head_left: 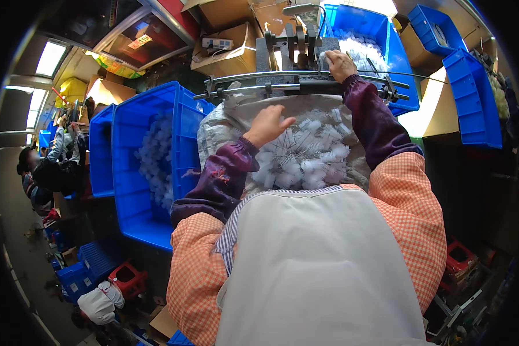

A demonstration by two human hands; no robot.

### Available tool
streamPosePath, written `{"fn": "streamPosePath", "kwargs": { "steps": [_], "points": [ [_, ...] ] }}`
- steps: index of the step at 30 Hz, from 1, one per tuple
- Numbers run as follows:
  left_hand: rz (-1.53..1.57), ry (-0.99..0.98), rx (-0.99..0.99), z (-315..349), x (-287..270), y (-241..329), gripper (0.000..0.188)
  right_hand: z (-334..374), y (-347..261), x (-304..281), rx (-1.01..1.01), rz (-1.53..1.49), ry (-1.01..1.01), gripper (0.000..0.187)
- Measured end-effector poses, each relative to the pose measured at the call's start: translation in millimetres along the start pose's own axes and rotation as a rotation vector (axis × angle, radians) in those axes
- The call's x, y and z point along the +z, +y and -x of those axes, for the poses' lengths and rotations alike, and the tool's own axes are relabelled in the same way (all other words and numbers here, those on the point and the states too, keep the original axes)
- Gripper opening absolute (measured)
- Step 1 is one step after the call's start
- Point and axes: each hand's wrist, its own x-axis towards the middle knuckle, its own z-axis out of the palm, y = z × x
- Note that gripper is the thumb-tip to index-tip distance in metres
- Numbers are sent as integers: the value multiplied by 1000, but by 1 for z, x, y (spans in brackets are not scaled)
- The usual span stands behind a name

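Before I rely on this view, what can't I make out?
In the head view:
Under the right hand: contact point hidden by the hand itself.
Palm of the left hand: hidden by its own back.
White pieces: lower layers hidden by upper ones, near edge by the apron.
Person at far left: hands too small and blurred.

A white apron (323,271), cut off at the near edge, hides the near side of a pale sack (212,131) heaped with white bristled pieces (305,157), too tangled to count. What lies beneath the palm of the right hand (341,66) at the metal machine (266,60) is hidden; whether the left hand (268,124) touches the heap cannot be told. At left, a co-worker's (55,172) face is blurred, the work there too small to make out.
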Motion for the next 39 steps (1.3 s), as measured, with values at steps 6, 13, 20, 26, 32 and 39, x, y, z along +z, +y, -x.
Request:
{"fn": "streamPosePath", "kwargs": {
  "steps": [6,13,20,26,32,39],
  "points": [
    [204,-160,-81,12,-12,6,17,-22,16,30,72,278,-32,22],
    [379,94,-31,7,-33,16,14,-29,20,35,73,252,-102,24],
    [361,88,-33,6,-33,11,15,-33,28,40,94,137,-108,25],
    [376,42,-81,8,-41,15,18,-36,24,37,140,98,-152,27],
    [333,44,-50,10,-48,13,21,-29,23,26,305,323,-159,32],
    [404,156,-80,5,-69,24,21,-11,11,22,279,298,-114,35]
  ]
}}
